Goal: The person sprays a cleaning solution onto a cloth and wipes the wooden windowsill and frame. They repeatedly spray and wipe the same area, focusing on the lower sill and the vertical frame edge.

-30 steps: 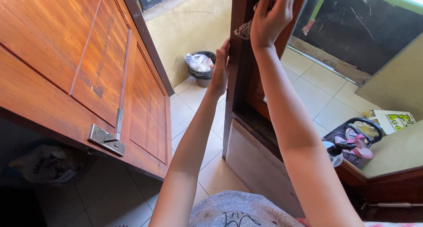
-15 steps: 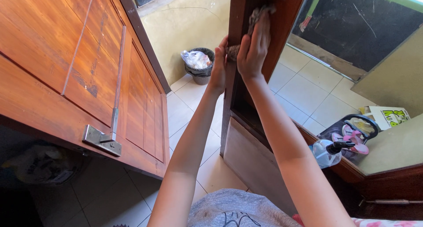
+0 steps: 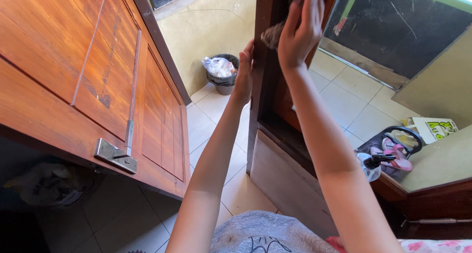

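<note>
- The right hand [image 3: 301, 34] is raised at about 1 o'clock in the view, fingers pressed together and curled over a cloth [image 3: 272, 34], pushing it flat against the dark wooden frame [image 3: 260, 91].
- The cloth is a mottled grey-brown rag; one bunched end hangs out below the palm at the hand's 9 o'clock, another bit shows above the fingertips at the top edge of the view.
- The left hand [image 3: 244, 73] is at the right hand's 7 o'clock, fingers straight and close together, lying flat along the outer edge of the same frame (the palm side is hidden, so the grip cannot be told).
- The two hands are near each other but apart, with the frame's upright between them.
- An open wooden door [image 3: 98, 76] fills the 9 to 11 o'clock part, with a metal bolt [image 3: 118, 154] on its lower face.
- A dark bin [image 3: 222, 78] with a plastic bag inside stands on the tiled floor [image 3: 211, 130] at 12 o'clock, just left of the left hand.
- At 4 o'clock a spray bottle [image 3: 371, 167] stands beside a dark basket [image 3: 396, 150] holding pink sandals.
</note>
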